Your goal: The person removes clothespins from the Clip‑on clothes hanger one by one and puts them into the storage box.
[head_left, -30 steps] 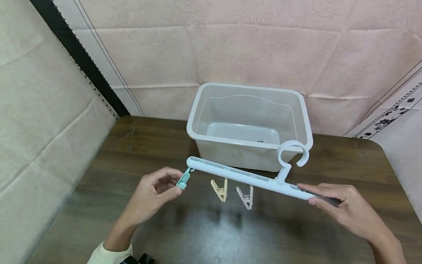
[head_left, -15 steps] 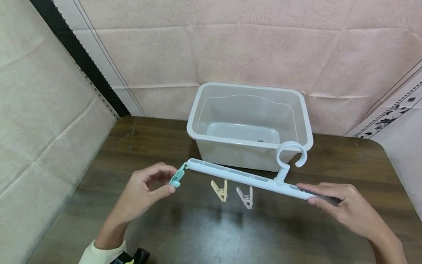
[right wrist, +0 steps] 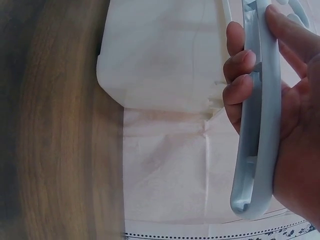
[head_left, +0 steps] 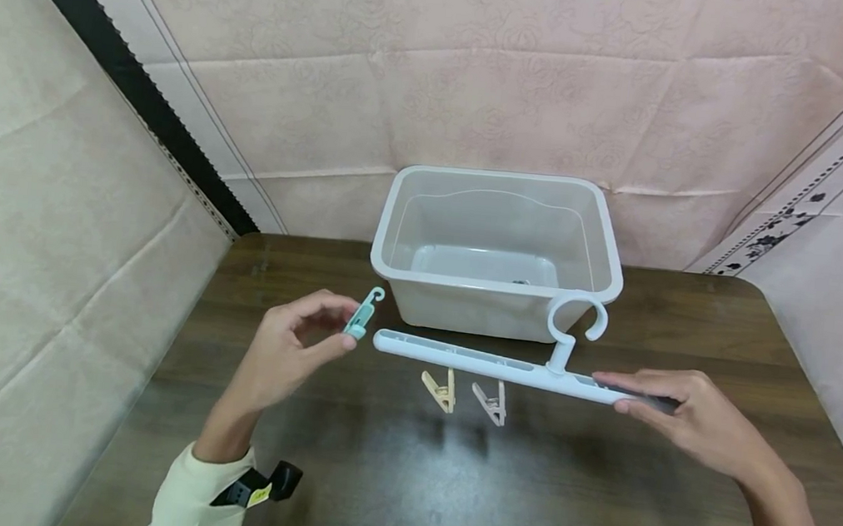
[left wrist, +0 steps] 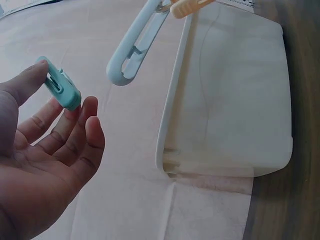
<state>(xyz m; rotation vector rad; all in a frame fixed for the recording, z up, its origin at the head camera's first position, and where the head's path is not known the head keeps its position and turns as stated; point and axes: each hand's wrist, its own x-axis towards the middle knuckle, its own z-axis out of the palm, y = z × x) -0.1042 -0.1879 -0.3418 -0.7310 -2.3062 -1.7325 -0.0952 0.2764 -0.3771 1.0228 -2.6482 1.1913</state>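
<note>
My left hand [head_left: 278, 351] pinches a teal clothespin [head_left: 361, 318] between thumb and fingers, its small hook pointing up. The clothespin is apart from the left end of a light blue hanger bar [head_left: 473, 361]. That bar's right end is gripped by my right hand [head_left: 687, 411], with the fingers curled round it in the right wrist view. A round hook [head_left: 576, 306] rises from the bar. Below its middle hang a cream clothespin [head_left: 440, 392] and a pale grey-pink clothespin [head_left: 492, 403]. In the left wrist view the teal clothespin [left wrist: 62, 86] sits at the thumb tip.
Behind the hanger a whitish plastic tub [head_left: 493, 307] stands at the back of the dark wooden table [head_left: 344, 457]. A small dark speck shows on the tub's floor. Patterned pale cloth [head_left: 481, 101] hangs behind and at both sides.
The teal clothespin has come off the hanger's left end and moved up and away in my left hand. The bar's left end has dipped slightly, while my right hand holds nearly still.
</note>
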